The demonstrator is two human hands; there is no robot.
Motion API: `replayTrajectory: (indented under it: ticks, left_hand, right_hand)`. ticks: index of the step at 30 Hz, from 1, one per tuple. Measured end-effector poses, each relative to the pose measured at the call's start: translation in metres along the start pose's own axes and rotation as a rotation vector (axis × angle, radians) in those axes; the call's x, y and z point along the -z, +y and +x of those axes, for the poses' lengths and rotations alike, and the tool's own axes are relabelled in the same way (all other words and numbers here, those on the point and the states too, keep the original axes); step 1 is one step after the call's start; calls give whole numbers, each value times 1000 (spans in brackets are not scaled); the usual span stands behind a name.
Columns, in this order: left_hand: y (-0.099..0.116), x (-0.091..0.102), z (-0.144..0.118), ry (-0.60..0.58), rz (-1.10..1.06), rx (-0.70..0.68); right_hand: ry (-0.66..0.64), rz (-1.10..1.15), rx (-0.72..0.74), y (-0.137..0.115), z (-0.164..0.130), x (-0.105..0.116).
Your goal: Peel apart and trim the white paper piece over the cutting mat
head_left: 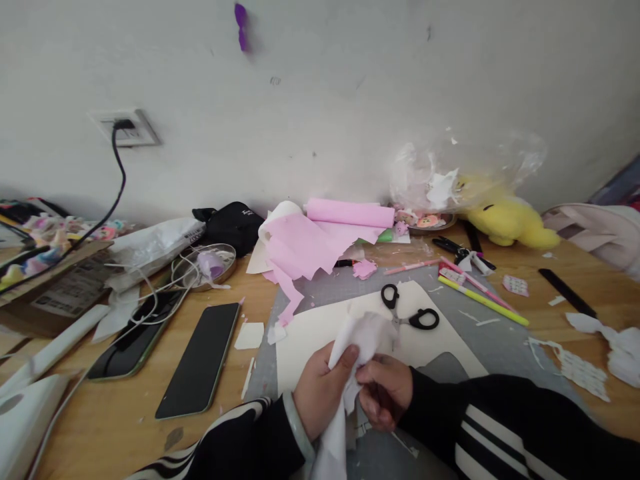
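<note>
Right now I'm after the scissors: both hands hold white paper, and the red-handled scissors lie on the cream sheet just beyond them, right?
Not quite: the scissors have black handles, not red, as the head view shows. The rest holds: the left hand and right hand both hold the white paper, and the scissors lie on the cream sheet just beyond.

Even, soft daylight, fairly bright; faint shadows under clutter. Wide-angle bending at edges, wall (350, 100) curves. Slight motion blur on white paper (363, 337) just above the fingers (350, 357). No glare.

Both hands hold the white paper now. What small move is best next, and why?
Probably free the right hand and reach for the scissors: both hands pinch the crumpled white paper, the left hand grips it alone well enough, and the scissors lie just beyond.
</note>
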State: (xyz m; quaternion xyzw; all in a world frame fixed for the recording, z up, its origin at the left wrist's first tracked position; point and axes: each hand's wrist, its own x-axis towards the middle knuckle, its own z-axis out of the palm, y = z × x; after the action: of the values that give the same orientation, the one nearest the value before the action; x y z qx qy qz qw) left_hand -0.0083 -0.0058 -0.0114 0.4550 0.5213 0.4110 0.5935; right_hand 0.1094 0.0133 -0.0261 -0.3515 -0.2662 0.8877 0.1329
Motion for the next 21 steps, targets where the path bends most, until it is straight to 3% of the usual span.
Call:
replayTrajectory:
  ticks: [6, 14, 19, 21]
  left_hand:
    - [2, 1, 2, 108, -38, 75]
    - [0, 0, 0, -41, -7, 5]
    - [3, 2, 2, 76, -36, 27]
    - [2, 2, 2, 58, -31, 20]
  right_hand:
    - [-33, 99, 59, 0, 1, 0]
    - [45, -27, -13, -1, 1, -1]
    - [-15, 52, 51, 1, 1, 0]
    - [-18, 48, 67, 1, 2, 0]
